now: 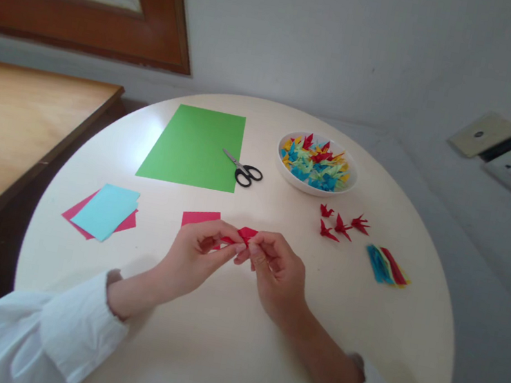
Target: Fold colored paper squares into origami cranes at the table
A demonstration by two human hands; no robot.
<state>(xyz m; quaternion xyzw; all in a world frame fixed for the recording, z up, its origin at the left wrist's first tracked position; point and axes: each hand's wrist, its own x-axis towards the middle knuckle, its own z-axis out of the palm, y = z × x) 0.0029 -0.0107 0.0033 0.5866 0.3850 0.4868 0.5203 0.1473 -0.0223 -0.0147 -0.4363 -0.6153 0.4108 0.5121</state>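
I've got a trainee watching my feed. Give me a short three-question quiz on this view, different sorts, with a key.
1. True or false: the blades of the scissors lie over the green sheet.

2. What do the left hand and right hand pinch between them?
A) a yellow strip
B) folded red paper
C) a light blue sheet

3. How many red paper cranes lie on the white table, outside the white bowl?

Key: 1. True. 2. B. 3. Four.
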